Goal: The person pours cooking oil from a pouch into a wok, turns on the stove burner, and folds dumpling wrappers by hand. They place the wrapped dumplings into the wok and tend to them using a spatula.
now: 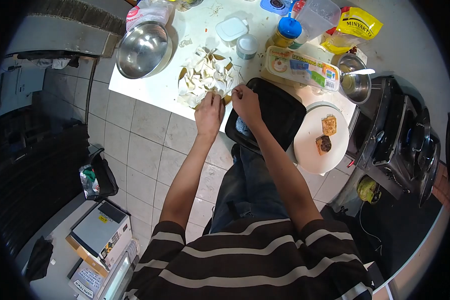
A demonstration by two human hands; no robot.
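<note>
A heap of pale, thin folded dough pieces [205,77] lies on a golden-brown plate or board [181,79] near the table's front edge. My left hand [210,114] is at the near edge of this heap, its fingers bent down and closed against the dough; what lies between them is hidden. Just to the right, my right hand [247,104] is pinched closed above the left rim of a black tray [280,112]. Whatever its fingertips hold is too small to name. Inside the tray, a whitish-blue patch [242,127] shows beside my right wrist.
A white plate [315,155] with two browned food pieces overlaps the table's right front. Behind the tray are a seasoning-set container [302,69], a blue-lidded jar [285,34] and a small white tub [246,46]. Steel bowls [144,50] stand left and right; a stove [392,130] is far right.
</note>
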